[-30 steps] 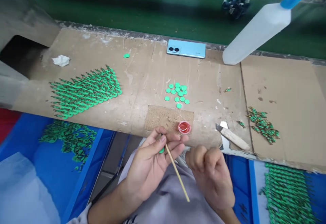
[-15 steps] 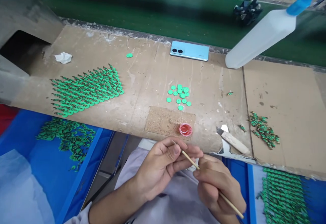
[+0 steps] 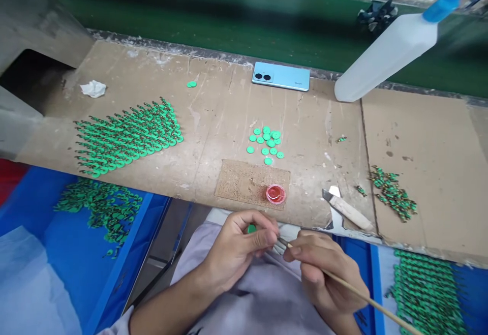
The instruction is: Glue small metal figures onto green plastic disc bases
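Note:
My right hand (image 3: 330, 269) is closed around a thin wooden stick (image 3: 354, 290), whose narrow dark end points left. That end meets the thumb and fingertips of my left hand (image 3: 240, 248), which are pinched together. Inside the curl of the left fingers shows part of a green disc (image 3: 251, 229); the rest of it is hidden. Just beyond the hands, a small pink-rimmed cup of red liquid (image 3: 275, 193) sits on a brown rectangular board (image 3: 238, 181). Several loose green discs (image 3: 270, 143) lie behind the board.
Rows of green discs with brown pieces (image 3: 129, 139) stand at left. A blue phone (image 3: 282, 77) and white bottle (image 3: 385, 58) are at the back. Right lie a knife (image 3: 348, 210) and small green-gold parts (image 3: 394, 192). Blue trays (image 3: 114, 279) flank my lap.
My left fingers have curled closer together, and a green disc now shows inside them. The stick has slid down and right, its narrow end now at the left fingertips.

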`<action>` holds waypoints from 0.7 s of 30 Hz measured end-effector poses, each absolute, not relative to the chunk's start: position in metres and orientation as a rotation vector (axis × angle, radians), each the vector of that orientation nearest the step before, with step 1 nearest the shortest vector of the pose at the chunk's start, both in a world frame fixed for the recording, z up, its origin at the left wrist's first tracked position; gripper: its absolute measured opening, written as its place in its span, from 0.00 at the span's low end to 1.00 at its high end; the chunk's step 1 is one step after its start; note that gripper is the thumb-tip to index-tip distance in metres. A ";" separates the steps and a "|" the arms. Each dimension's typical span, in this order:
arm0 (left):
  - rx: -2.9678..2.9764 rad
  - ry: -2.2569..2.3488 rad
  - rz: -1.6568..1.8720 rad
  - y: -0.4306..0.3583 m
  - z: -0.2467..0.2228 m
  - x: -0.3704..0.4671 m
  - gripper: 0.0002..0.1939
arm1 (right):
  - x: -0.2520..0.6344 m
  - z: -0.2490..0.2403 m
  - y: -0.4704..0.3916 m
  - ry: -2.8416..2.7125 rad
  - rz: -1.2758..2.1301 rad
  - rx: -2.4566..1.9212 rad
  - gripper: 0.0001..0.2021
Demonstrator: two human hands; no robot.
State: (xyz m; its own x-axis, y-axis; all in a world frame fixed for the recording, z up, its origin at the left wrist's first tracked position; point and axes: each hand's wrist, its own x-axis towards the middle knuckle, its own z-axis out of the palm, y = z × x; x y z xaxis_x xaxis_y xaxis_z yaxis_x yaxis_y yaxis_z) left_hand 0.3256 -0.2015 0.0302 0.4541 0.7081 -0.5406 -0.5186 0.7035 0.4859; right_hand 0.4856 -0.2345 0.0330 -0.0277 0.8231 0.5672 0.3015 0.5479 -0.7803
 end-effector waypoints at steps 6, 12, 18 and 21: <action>0.452 0.839 0.752 -0.198 0.033 0.324 0.22 | 0.496 0.026 -0.237 -1.605 0.671 -1.056 0.06; 0.556 0.873 0.809 -0.196 0.032 0.323 0.24 | 0.500 0.008 -0.238 -1.384 0.565 -1.071 0.06; 0.419 0.833 0.840 -0.190 0.036 0.313 0.25 | 0.506 0.011 -0.220 -1.260 0.569 -1.078 0.03; 0.364 0.848 0.885 -0.184 0.038 0.300 0.12 | 0.516 0.013 -0.210 -1.291 0.547 -1.170 0.02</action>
State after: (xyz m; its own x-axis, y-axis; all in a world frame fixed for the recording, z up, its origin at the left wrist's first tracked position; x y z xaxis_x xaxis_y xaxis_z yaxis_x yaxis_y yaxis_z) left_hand 0.2997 -0.1838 0.0385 0.3462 0.7970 -0.4950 -0.5283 0.6016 0.5991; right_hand 0.5162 -0.2099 0.0133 0.2612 0.8573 0.4436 0.2774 0.3735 -0.8852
